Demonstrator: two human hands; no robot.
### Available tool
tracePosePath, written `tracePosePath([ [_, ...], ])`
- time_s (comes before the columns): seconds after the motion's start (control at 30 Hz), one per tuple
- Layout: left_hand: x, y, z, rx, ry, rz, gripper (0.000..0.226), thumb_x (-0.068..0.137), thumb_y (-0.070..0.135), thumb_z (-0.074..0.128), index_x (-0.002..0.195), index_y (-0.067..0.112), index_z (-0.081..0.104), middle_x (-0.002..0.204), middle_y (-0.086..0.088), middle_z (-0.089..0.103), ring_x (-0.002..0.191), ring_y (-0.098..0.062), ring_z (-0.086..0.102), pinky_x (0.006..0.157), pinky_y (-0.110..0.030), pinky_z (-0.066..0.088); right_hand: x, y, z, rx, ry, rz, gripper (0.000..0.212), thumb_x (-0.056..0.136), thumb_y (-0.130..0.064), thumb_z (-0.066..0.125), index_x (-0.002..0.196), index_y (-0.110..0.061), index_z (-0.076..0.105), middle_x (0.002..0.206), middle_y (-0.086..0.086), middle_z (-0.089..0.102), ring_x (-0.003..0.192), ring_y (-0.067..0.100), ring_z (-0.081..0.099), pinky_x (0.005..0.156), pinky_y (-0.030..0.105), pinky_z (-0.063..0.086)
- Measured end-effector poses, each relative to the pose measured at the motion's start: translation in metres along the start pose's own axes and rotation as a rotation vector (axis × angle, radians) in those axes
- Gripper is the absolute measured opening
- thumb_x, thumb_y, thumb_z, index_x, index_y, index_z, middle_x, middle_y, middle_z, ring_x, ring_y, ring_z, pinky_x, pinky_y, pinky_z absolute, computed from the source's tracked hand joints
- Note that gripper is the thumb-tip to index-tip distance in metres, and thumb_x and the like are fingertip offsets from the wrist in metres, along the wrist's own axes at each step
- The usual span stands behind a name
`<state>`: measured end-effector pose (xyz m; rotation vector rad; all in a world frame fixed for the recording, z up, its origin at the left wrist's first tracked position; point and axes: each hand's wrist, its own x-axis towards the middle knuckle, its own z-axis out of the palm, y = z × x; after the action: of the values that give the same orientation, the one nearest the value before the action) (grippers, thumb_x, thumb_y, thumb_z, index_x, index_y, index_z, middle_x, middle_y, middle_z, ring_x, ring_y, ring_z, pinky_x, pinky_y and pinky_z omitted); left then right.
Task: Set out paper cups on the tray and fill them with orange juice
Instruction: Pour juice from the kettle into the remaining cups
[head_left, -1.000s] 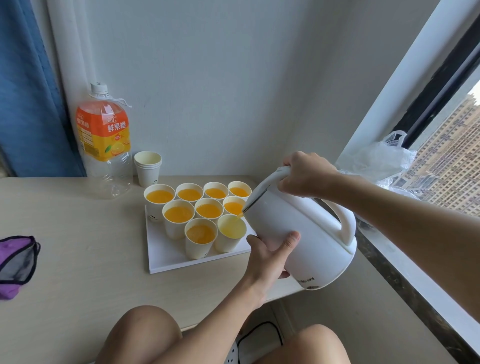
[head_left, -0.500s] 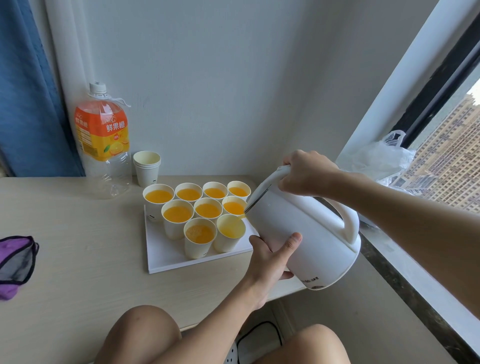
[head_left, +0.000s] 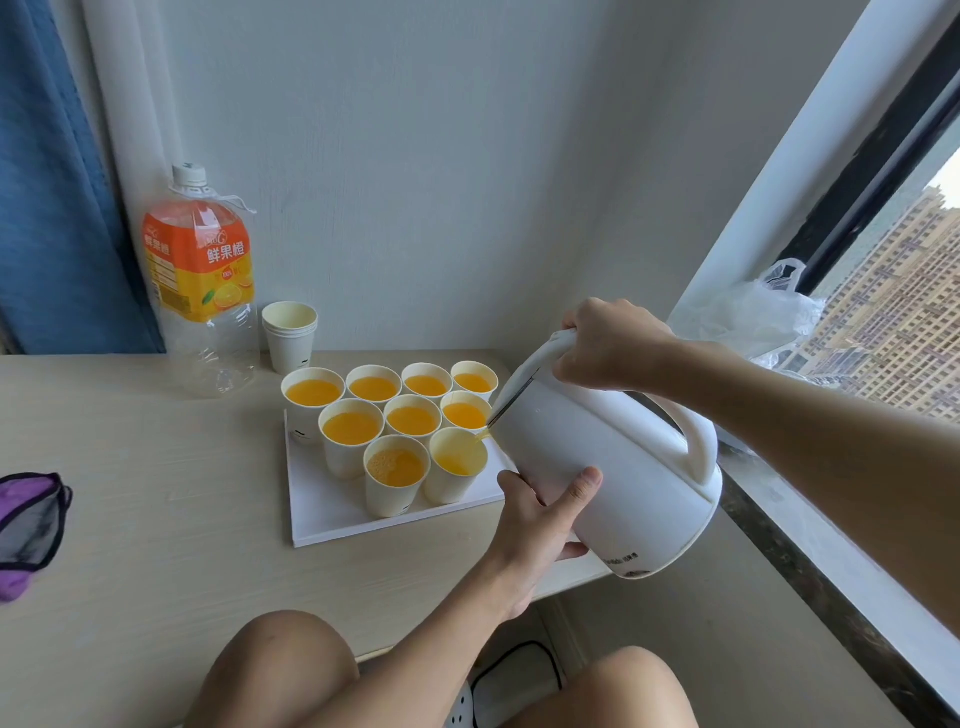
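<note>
On white tray (head_left: 332, 522), 9 cups (head_left: 388, 500), juice (head_left: 353, 427) inside

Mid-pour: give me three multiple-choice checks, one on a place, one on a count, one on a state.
1. Where is the spare cup stack? A) on the windowsill B) on the floor C) on the table beside the bottle
2. How many cups stand on the tray? A) nine B) six C) twelve
3. How is the kettle? A) upright on the table B) tilted, pouring C) lying on its side

1 C: it stands next to the bottle.
2 A: rows of four, three, two.
3 B: juice streams from its spout into the front right cup.
</note>
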<state>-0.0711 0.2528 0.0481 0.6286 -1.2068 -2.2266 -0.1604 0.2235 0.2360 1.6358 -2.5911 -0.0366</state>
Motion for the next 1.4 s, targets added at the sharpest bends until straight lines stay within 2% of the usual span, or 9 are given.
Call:
tracePosePath([
  [0.2, -0.001, 0.000, 0.000, 0.008, -0.008, 0.004, 0.080, 0.068, 0.056, 0.080, 0.117, 0.015, 0.032, 0.130, -0.002, 0.061, 0.121, -0.023, 0.064, 0.096, -0.056, 0.057, 0.000, 0.001, 0.000, 0.003, -0.005, -0.006, 0.012, 0.079, -0.024, 0.056, 0.085, -0.015, 0.061, 0.075, 0.004, 0.058, 0.073, 0.029, 0.058, 0.053, 0.025, 0.037],
  [0.7, 0.002, -0.002, 0.000, -0.019, -0.011, -0.006, 0.095, 0.057, 0.062, 0.084, 0.122, 0.014, 0.033, 0.131, -0.004, 0.060, 0.123, -0.026, 0.063, 0.094, -0.058, 0.058, 0.000, -0.004, -0.002, -0.009, -0.009, -0.015, 0.015, 0.080, -0.025, 0.056, 0.088, -0.015, 0.064, 0.076, 0.004, 0.057, 0.074, 0.030, 0.058, 0.055, 0.025, 0.038],
  [0.8, 0.003, -0.003, -0.001, -0.030, -0.013, -0.009, 0.104, 0.053, 0.066, 0.088, 0.124, 0.014, 0.033, 0.132, -0.005, 0.060, 0.123, -0.026, 0.063, 0.094, -0.059, 0.058, 0.000, -0.005, -0.002, -0.013, -0.008, -0.016, 0.016, 0.081, -0.025, 0.056, 0.089, -0.014, 0.064, 0.076, 0.004, 0.058, 0.073, 0.029, 0.057, 0.055, 0.025, 0.038],
  [1.4, 0.006, -0.008, -0.002, -0.046, -0.020, -0.023, 0.099, 0.061, 0.058, 0.086, 0.132, 0.011, 0.035, 0.134, -0.006, 0.059, 0.123, -0.025, 0.064, 0.092, -0.059, 0.058, 0.001, -0.010, -0.001, -0.041, -0.005, -0.018, 0.023, 0.085, -0.031, 0.057, 0.101, -0.016, 0.064, 0.078, 0.001, 0.055, 0.077, 0.029, 0.057, 0.056, 0.025, 0.038],
])
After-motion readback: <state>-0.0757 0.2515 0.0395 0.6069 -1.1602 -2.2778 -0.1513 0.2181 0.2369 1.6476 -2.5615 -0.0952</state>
